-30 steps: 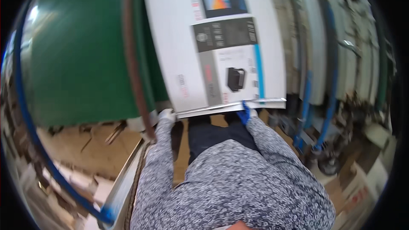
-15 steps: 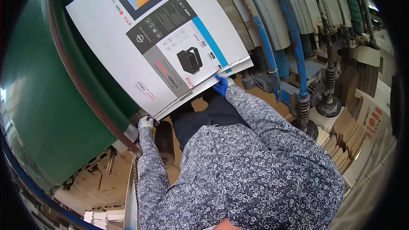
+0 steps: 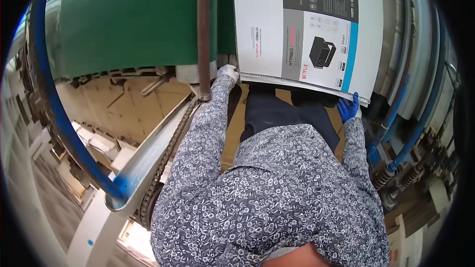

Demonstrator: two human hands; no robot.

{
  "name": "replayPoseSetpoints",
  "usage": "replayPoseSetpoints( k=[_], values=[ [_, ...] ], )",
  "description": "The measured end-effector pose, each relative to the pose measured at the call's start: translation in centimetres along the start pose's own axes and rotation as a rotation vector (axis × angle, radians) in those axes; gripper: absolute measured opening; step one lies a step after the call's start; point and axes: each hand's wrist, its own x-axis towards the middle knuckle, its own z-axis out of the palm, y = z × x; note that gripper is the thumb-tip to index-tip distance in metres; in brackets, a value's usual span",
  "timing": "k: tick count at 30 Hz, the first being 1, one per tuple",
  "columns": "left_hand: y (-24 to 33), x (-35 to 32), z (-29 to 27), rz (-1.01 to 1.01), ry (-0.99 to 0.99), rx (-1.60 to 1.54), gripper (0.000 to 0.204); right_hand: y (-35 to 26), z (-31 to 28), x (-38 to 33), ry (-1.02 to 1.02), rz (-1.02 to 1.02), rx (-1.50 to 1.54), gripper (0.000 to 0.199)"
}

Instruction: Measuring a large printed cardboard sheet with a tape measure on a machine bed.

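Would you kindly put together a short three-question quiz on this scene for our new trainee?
1. True or false: both hands grip the near edge of the stack of large white printed cardboard sheets.
2. Which colour is the glove on the right hand? A) blue B) red C) yellow
3. Fill in: the left hand, in a white glove, holds the stack's corner beside a brown vertical ____ in front of the green machine cover.

Key:
1. True; each hand holds one near corner.
2. A.
3. Pole.
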Motion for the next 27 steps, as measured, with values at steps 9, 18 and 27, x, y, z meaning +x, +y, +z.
replayPoseSetpoints(
  k=[9,18,27],
  values=[
    [-1.2,0.5,1.4,0.076,0.08,-0.032,0.019,-2.2,-6.6,0.7,-0.2,0.056,-0.175,0.038],
    [-1.5,0.1,1.2,0.035,-0.032,-0.061,0.019,-2.1,-1.2,-0.9,0.182,-0.036,-0.23,0.047],
    [-1.2,-2.7,1.0,0.105,0.202,-0.147,0.024,-1.6,-1.5,-0.4,0.205,-0.214,-0.192,0.035]
  ],
)
